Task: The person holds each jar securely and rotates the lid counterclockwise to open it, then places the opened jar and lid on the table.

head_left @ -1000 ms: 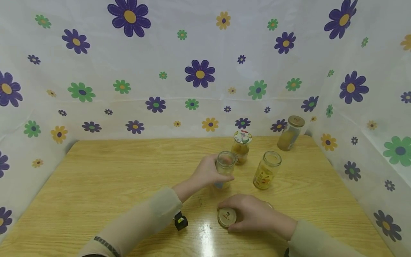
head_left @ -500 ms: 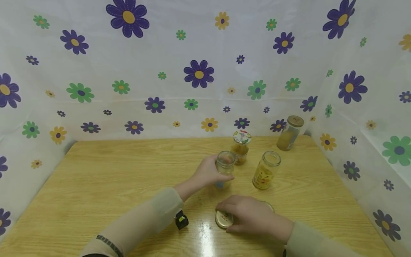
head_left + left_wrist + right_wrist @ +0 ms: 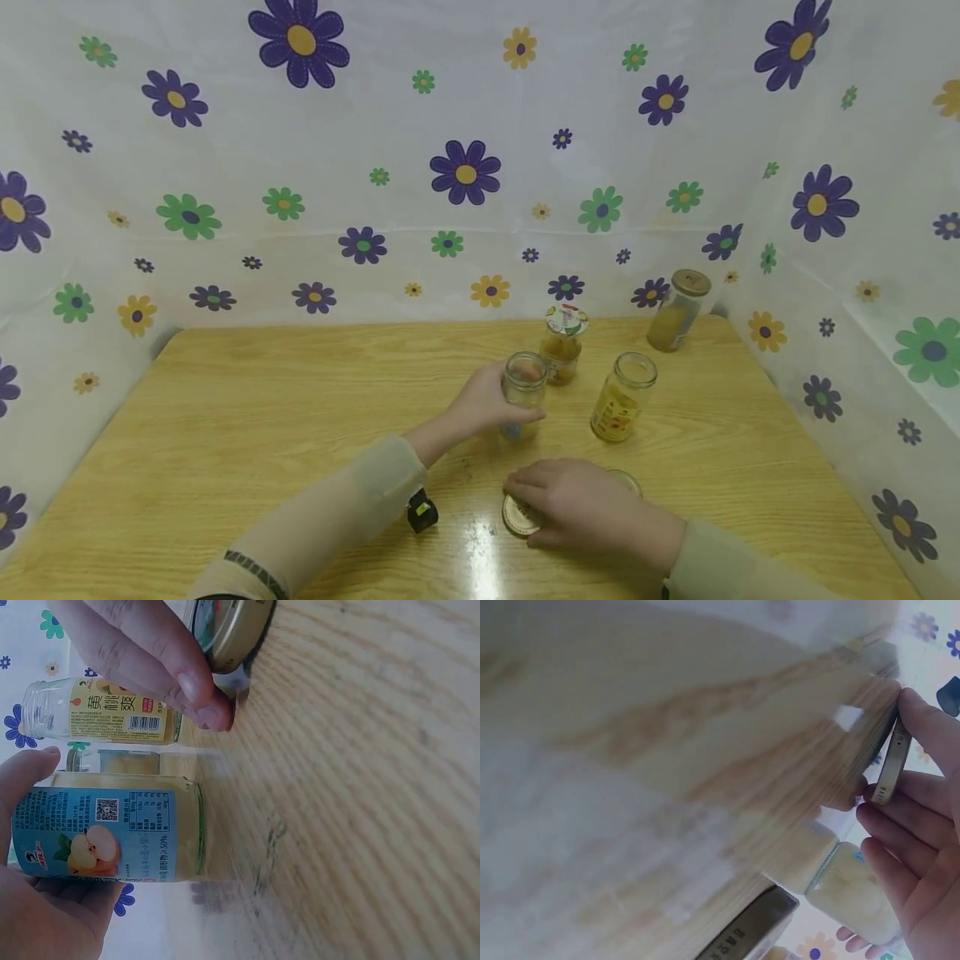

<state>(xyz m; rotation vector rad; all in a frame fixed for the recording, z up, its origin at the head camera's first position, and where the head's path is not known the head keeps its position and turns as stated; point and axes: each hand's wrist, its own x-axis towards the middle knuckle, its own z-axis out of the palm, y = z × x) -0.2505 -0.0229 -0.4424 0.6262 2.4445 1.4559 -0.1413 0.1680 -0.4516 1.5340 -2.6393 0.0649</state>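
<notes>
My left hand (image 3: 480,402) grips an open glass jar (image 3: 524,385) upright at mid-table. Its blue label (image 3: 97,832) carries a fruit picture, and pale contents show through the glass. Nearer to me, my right hand (image 3: 588,504) holds a gold lid (image 3: 517,518) by its edge, thumb on the near side and fingers on the far side. The right wrist view shows this lid (image 3: 892,769) edge-on, close over the tabletop. A second lid (image 3: 627,481) lies just beyond the right hand, which partly covers it.
An open jar with a yellow label (image 3: 617,412) stands right of the held jar. Behind are a jar with a white patterned lid (image 3: 562,346) and, back right, a gold-lidded jar (image 3: 677,312). Flowered cloth (image 3: 390,167) encloses the wooden table (image 3: 300,400).
My right hand has shifted slightly left, and the lid in it has come down flatter, with the fingers covering more of its top. The left hand and its jar have stayed nearly still.
</notes>
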